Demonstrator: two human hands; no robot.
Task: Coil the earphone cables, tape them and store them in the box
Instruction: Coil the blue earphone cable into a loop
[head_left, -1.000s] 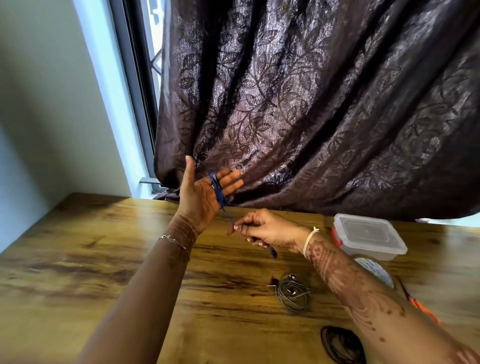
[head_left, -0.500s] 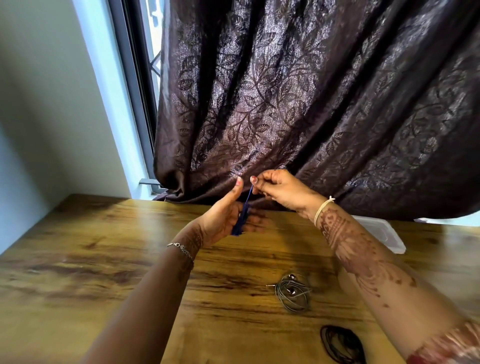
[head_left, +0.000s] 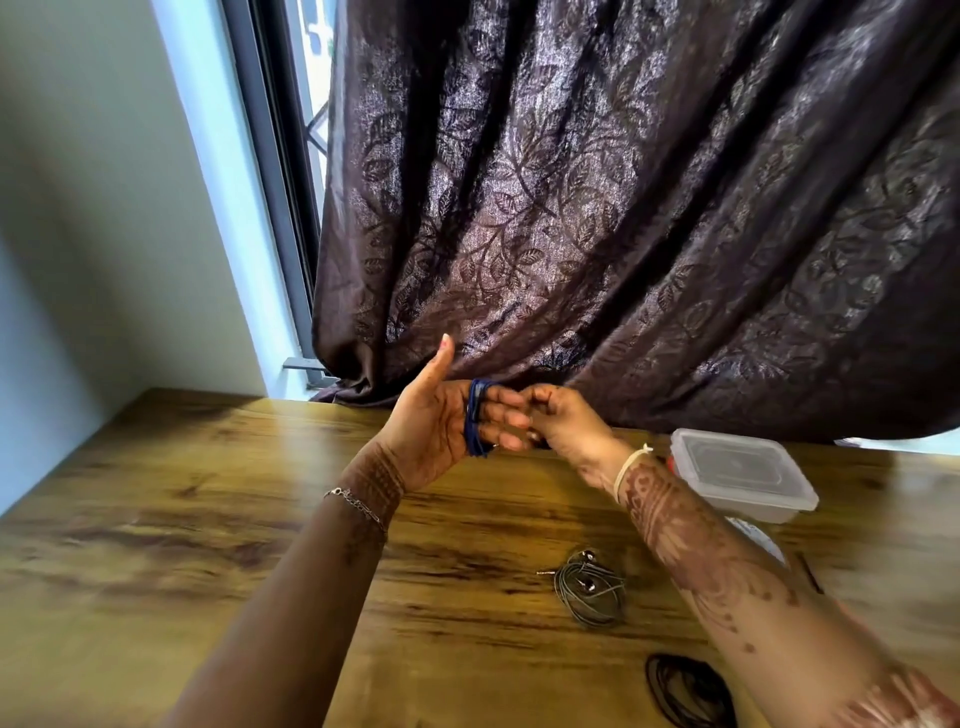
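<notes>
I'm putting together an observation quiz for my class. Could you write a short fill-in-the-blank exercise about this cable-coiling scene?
1. The left hand, thumb up, has a ____ earphone cable wound around its straight fingers.
2. On the table, a grey coil lies between the forearms, and a black coil is cut off by the picture's ____ edge.
3. The clear box, lid on, stands to the ____ of the right forearm.

Missing words: blue; bottom; right.
</notes>
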